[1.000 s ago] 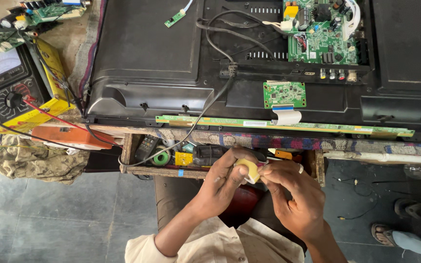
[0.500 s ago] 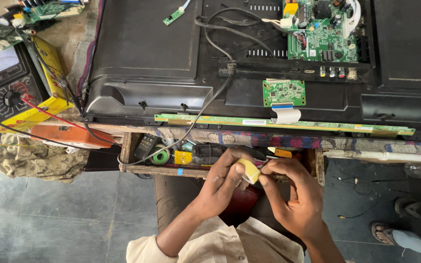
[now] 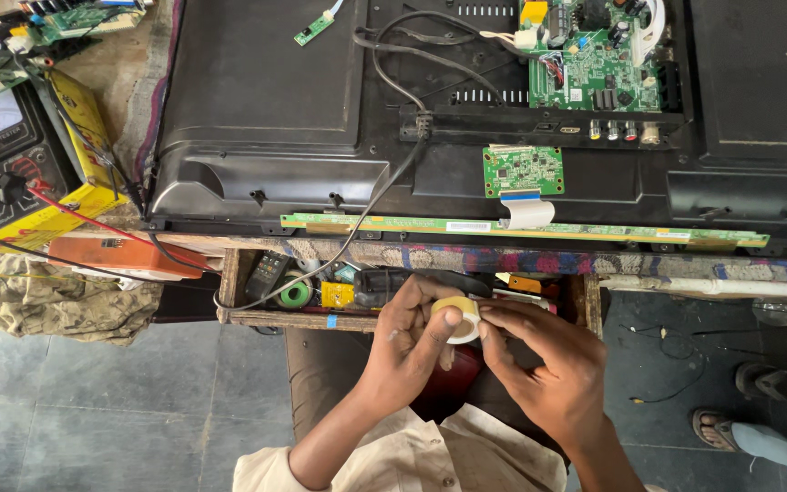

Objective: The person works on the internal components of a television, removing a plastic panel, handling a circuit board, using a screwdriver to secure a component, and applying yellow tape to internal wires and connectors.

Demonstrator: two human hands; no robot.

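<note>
Both hands on one tape roll (image 3: 456, 319): left hand (image 3: 409, 342) gripping it, right hand (image 3: 548, 364) pinching its edge, below surface's near edge. Probably finding the tape end; needs careful peeling.

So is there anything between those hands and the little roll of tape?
Nothing visible. The left hand already pinches the yellowish tape roll and the right hand touches its edge, above the open drawer.
</note>
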